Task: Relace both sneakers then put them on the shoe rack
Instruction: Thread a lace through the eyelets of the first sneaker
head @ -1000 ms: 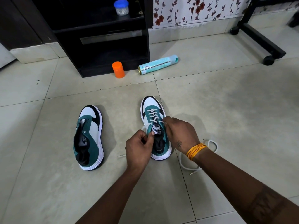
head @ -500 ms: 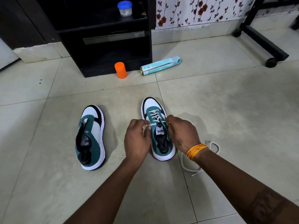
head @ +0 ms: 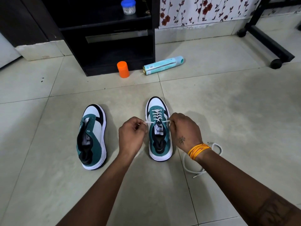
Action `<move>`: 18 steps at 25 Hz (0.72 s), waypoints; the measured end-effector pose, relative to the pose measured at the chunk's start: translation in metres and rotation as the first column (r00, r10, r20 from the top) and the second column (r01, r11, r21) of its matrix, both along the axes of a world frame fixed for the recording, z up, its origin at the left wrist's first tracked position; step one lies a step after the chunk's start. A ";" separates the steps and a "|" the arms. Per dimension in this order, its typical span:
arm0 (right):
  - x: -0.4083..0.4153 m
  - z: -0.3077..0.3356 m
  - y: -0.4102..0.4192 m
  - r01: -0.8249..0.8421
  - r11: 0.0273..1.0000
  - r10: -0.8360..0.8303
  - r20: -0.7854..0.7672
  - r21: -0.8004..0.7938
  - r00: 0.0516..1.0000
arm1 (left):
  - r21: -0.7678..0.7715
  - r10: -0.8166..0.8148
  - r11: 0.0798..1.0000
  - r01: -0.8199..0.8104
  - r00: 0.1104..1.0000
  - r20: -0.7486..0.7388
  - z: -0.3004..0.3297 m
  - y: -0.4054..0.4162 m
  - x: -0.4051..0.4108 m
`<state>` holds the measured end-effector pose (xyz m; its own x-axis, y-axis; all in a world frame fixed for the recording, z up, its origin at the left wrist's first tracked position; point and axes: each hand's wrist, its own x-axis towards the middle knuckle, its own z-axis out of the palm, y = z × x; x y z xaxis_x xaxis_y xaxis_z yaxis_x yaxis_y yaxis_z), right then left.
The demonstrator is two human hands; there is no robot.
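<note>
Two green/white/black sneakers on the tiled floor, toes pointing away, well apart. Right sneaker is partly laced with a white lace; tongue label reads "PUMA", seen upside down. Left hand pinches one lace end, right hand pinches the other, both pulled out sideways across the top eyelets. Left sneaker has no lace; its tongue label is too skewed to read. Second white lace lies loose on the floor beside the right wrist, which wears orange thread bands. Black shoe rack at the wall, blue-lidded jar on its shelf. Orange bottle and a teal spray can lying on its side in front; can print unreadable
</note>
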<state>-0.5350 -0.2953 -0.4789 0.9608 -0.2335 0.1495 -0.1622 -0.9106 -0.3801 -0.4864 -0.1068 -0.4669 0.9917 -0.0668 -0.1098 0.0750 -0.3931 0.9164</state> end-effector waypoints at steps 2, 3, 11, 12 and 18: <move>-0.001 0.011 0.001 0.090 0.963 -0.080 -0.049 0.253 0.996 | -0.038 -0.010 0.999 0.009 0.999 -0.036 0.013 0.001 0.002; -0.001 0.020 0.002 0.134 0.896 -0.112 -0.077 0.424 0.991 | -0.066 -0.016 0.998 0.012 0.998 -0.060 0.021 0.001 0.003; -0.004 0.107 0.008 0.081 0.382 -0.037 -0.073 0.920 0.997 | -0.339 -0.174 0.933 0.120 0.975 -0.136 0.095 -0.008 0.011; -0.004 0.112 0.006 0.075 0.349 -0.037 -0.067 0.934 0.997 | -0.350 -0.197 0.926 0.144 0.973 -0.121 0.103 -0.009 0.011; -0.001 0.112 -0.002 0.034 0.638 -0.060 0.006 0.770 0.998 | -0.179 -0.254 0.953 0.246 0.967 -0.024 0.114 -0.007 0.019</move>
